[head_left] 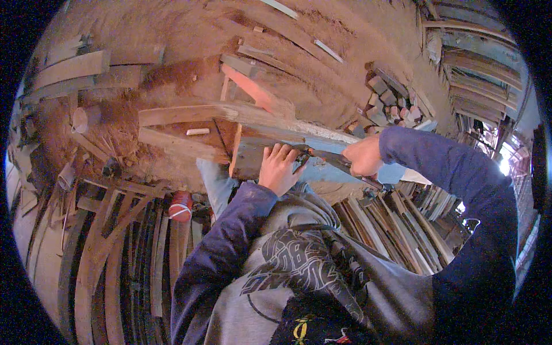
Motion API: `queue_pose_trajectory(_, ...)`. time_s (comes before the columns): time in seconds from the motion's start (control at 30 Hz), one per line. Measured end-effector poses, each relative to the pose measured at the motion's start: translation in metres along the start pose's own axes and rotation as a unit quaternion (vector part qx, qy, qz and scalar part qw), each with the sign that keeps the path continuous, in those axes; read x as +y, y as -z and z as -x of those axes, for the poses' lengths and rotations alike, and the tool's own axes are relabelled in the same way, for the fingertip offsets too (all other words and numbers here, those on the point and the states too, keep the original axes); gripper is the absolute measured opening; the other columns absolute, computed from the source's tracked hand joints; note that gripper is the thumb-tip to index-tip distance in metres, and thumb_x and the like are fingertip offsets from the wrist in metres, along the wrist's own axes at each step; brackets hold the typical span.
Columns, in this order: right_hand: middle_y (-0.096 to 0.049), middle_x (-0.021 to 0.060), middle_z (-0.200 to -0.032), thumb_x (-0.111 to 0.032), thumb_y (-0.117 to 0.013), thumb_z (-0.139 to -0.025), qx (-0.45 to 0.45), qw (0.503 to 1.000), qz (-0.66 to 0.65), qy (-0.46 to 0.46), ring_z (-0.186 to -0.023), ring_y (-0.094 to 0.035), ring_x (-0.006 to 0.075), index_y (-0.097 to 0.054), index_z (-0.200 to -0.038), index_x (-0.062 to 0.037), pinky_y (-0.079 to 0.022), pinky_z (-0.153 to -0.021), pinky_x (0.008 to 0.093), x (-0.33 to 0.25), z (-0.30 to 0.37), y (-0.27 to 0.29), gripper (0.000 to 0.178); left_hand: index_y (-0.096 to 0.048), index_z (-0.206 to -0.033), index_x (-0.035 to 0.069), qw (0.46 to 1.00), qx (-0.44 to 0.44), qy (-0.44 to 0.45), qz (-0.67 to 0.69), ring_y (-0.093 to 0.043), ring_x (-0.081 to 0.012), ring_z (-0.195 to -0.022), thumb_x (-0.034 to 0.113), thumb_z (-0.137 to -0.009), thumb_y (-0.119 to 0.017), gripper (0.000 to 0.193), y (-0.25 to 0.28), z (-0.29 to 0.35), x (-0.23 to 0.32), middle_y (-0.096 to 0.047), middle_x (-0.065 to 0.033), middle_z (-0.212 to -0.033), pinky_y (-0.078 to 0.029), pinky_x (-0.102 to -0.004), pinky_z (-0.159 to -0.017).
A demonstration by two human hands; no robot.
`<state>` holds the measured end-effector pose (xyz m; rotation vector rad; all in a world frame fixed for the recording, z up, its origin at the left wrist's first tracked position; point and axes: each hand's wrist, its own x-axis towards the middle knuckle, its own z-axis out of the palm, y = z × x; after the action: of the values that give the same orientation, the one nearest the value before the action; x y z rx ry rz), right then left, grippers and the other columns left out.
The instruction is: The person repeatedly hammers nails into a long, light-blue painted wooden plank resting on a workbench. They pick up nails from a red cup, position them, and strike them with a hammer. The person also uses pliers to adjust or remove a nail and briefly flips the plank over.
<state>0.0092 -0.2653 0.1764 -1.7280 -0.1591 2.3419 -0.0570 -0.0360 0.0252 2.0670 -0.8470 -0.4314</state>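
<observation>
My right hand (365, 156) is closed around the rear part of a long dark tool (332, 159), whose exact kind I cannot make out. At the tool's other end, my left hand (278, 169) has its fingers bent over the wood. A small dark part shows between its index finger and thumb. Both hands are over a wooden workbench (259, 118) close in front of my body. Beneath the tool is a pale blue surface (322, 172), partly covered by my hands.
A short pale stick (198, 131) lies on the bench's left part. Cut wood blocks (385, 100) are heaped beyond my right hand. Stacked boards (397, 227) stand at right, and long planks (109, 259) at left. A red round object (180, 206) sits near the planks.
</observation>
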Motion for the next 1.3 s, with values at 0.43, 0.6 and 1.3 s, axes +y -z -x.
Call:
queue_pose_trajectory(0.43,-0.061,0.023,-0.125,-0.007,-0.054,-0.089,0.314,0.858,-0.379,0.147,-0.119,-0.057,0.0331,-0.049,-0.135,-0.0001,-0.043,-0.102,0.0419,0.044,-0.064,-0.185,0.047,-0.063,-0.112,0.007,0.988,-0.122,-0.072,0.059,-0.059,-0.0318,-0.105,0.013,-0.075,-0.074,0.039,0.019,-0.009,-0.034,-0.064,-0.0127,-0.104,-0.044,-0.0442,-0.093)
queue_pose_trajectory(0.6,-0.054,0.006,-0.136,0.001,-0.052,-0.095,0.221,0.723,-0.646,0.108,-0.117,-0.055,0.0161,-0.04,-0.146,-0.0079,-0.049,-0.097,0.0355,-0.009,-0.079,-0.218,0.053,-0.065,-0.109,0.005,0.979,-0.162,0.012,0.126,-0.062,-0.035,-0.104,0.012,-0.08,-0.072,0.03,0.025,-0.017,-0.034,-0.067,-0.0165,-0.106,-0.048,-0.0456,-0.092)
queue_pose_trajectory(1.3,-0.055,0.0168,-0.138,0.01,-0.048,-0.073,0.004,0.143,-0.895,0.423,-0.12,-0.058,0.0362,-0.047,-0.14,-0.0038,-0.046,-0.105,0.0573,-0.104,-0.126,-0.241,0.069,-0.061,-0.117,0.001,0.884,-0.384,0.217,0.156,-0.064,-0.0313,-0.095,0.056,-0.1,-0.041,0.061,0.031,0.024,0.025,-0.067,-0.0178,-0.096,-0.046,-0.0432,-0.089)
